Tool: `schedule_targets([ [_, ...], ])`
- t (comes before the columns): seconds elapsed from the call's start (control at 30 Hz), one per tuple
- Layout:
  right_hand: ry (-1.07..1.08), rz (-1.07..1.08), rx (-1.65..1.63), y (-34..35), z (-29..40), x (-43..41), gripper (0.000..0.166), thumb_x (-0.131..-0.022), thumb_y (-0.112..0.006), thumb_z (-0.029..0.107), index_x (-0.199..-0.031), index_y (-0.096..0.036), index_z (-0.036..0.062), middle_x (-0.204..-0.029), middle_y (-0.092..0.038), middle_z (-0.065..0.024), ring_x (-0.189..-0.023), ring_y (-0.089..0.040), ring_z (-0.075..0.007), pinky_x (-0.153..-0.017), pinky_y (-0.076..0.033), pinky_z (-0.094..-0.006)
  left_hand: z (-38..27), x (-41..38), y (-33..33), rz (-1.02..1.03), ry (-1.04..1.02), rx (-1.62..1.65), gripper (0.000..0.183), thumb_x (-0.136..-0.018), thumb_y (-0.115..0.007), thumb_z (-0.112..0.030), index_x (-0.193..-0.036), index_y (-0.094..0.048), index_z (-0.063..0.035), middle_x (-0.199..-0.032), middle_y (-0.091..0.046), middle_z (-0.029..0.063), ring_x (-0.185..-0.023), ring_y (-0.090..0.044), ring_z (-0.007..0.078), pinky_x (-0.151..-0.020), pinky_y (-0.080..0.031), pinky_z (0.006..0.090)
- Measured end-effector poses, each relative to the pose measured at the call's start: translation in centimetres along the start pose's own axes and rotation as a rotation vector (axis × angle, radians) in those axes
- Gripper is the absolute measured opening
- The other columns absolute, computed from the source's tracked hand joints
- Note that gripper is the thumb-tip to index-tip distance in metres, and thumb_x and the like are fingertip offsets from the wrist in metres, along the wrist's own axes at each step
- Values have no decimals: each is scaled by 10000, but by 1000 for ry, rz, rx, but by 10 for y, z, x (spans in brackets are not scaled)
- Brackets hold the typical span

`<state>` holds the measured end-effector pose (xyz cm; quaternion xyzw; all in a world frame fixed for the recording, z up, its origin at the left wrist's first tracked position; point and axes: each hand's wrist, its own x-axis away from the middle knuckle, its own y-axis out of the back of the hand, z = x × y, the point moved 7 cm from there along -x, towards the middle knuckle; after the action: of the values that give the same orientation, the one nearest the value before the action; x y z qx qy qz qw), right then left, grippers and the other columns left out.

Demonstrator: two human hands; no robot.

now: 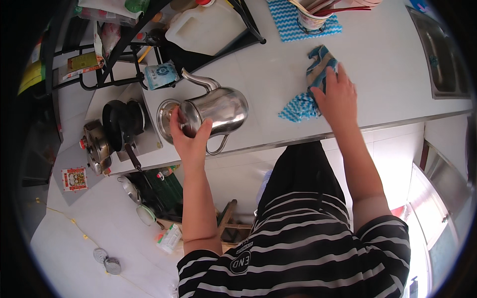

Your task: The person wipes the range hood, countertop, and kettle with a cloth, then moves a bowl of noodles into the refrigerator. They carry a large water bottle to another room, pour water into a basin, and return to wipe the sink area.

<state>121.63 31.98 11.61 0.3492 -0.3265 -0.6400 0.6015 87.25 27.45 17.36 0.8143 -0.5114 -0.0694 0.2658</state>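
A shiny stainless steel kettle (pixel 227 108) with a long curved spout is on the counter, its handle towards the front edge. My left hand (pixel 190 139) is at its lid end, thumb and fingers spread around the lid's knob; whether they grip it is hard to tell. Behind that hand a round metal piece (pixel 162 115) shows partly. My right hand (pixel 337 97) rests its fingers on a crumpled blue, beige and dark striped cloth (pixel 316 76). A blue and white wavy-patterned cloth (pixel 300 108) lies crumpled against it, nearer the edge.
Left stand a black pan (pixel 115 123) and metal pots (pixel 97 147). A black rack (pixel 111 80) holds packets and a whitish plastic jug (pixel 208 28). At the back, a patterned cup (pixel 312 20) holds chopsticks on a blue wavy cloth (pixel 285 31). A steel sink (pixel 443 56) is at the right.
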Motion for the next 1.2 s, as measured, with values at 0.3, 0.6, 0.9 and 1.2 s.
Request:
schedule_targets([
  [0.3,238,188,-172,-84,-4,51,310,-682,-642,9,-976,-650,105,-997,-623,-103,-921,-597,-263,-845,-454,-406,26,-9,-16,-16,164,103,873,-647,-843,-256,-1337,-391,33,-1245,-470,98,-1044,-489,170,-888,-422,283],
  [0.6,258,-126,-568,-54,146,38,312,-832,-600,119,-1133,-554,52,-1281,-527,-148,-1180,-499,-361,-968,-417,-425,27,-5,-34,-84,107,102,828,-634,-847,-237,-1299,-427,23,-1201,-491,114,-1015,-506,187,-853,-434,300],
  [0.9,-237,76,-871,-142,89,42,315,-889,-547,102,-1196,-537,29,-1189,-595,-174,-977,-587,-358,-815,-480,-338,32,0,-51,-155,76,-362,933,-617,-810,-425,-1359,-392,-45,-1253,-444,198,-1040,-519,284,-901,-430,348],
  [1.2,-50,93,-1137,-130,116,43,434,-863,-511,-22,-1286,-509,77,-1342,-503,-150,-1174,-536,-312,-919,-467,-341,28,-1,-68,-203,82,-443,887,-678,-760,-459,-1364,-372,-51,-1204,-462,219,-1109,-454,322,-950,-393,354],
])
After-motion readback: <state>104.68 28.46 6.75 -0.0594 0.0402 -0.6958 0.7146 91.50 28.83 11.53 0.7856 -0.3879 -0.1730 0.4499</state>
